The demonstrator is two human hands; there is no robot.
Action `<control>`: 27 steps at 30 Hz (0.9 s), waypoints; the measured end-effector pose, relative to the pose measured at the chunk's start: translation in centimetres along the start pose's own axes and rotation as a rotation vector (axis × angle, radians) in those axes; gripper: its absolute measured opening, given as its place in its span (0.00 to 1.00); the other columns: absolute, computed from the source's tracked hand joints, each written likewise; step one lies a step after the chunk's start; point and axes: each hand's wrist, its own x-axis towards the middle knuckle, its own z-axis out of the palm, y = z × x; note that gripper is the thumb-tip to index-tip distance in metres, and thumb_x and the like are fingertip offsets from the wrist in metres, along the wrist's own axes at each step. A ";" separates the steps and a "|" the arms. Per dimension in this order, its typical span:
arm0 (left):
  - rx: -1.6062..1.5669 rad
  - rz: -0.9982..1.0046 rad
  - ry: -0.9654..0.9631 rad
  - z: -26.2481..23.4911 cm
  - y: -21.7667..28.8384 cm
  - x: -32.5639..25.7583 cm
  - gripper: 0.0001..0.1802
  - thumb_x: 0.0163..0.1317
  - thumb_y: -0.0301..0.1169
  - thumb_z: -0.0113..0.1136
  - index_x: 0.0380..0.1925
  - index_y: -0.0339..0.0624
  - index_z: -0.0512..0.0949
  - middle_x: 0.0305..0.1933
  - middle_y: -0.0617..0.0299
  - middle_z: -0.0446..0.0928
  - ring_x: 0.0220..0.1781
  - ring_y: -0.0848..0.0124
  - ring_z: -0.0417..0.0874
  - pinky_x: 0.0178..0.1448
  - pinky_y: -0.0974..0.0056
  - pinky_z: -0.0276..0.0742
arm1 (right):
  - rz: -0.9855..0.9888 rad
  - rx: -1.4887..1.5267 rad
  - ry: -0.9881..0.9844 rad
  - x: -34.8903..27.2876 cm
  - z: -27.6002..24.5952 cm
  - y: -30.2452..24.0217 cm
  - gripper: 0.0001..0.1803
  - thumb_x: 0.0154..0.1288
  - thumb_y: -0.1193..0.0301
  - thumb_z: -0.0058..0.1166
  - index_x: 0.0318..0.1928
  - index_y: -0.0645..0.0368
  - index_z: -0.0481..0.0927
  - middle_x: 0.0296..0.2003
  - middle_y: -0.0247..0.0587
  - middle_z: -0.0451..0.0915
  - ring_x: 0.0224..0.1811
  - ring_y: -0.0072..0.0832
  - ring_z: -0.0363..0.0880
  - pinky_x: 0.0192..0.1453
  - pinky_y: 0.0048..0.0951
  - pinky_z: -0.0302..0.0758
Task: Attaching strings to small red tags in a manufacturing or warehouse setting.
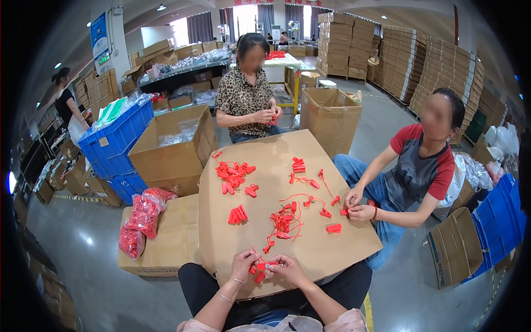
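Red plastic tags (259,269) sit pinched, seemingly, between both hands' fingers, left hand (244,262) and right hand (286,268) nearly touching.

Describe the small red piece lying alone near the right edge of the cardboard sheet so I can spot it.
Start at the big cardboard sheet serving as the worktop. Near its right edge, below the hands of the person in the red-sleeved shirt, lies a small red fan-shaped piece. It lies alone, apart from the tangled red pile.

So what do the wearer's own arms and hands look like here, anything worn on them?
Both forearms are bare. The left hand has two thin silvery bangles at the wrist and forearm; the right hand shows no jewellery. Pale pink short sleeves show at the lower edge.
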 end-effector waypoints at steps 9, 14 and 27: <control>0.171 -0.381 -0.426 -0.7 1.3 -0.1 0.09 0.60 0.34 0.55 0.28 0.41 0.76 0.18 0.70 0.69 0.15 0.83 0.64 0.19 0.78 0.59 | 0.011 -0.235 -0.165 -0.3 -1.8 -1.6 0.10 0.59 0.76 0.54 0.42 0.61 0.75 0.31 0.31 0.77 0.32 0.13 0.74 0.38 0.16 0.72; 0.217 -0.326 -0.484 -1.2 1.3 0.2 0.10 0.60 0.36 0.55 0.29 0.41 0.76 0.17 0.71 0.69 0.15 0.84 0.65 0.19 0.78 0.59 | 0.061 -0.271 -0.208 -0.4 -2.3 -1.8 0.09 0.59 0.77 0.53 0.42 0.61 0.75 0.33 0.31 0.77 0.34 0.14 0.74 0.39 0.16 0.71; -0.104 -0.195 -0.276 0.2 2.9 -1.1 0.09 0.60 0.26 0.53 0.38 0.34 0.75 0.33 0.60 0.78 0.29 0.75 0.78 0.35 0.73 0.76 | -0.281 -0.888 0.153 -0.5 -2.0 -1.9 0.07 0.56 0.77 0.54 0.36 0.64 0.76 0.32 0.39 0.75 0.30 0.22 0.74 0.35 0.23 0.71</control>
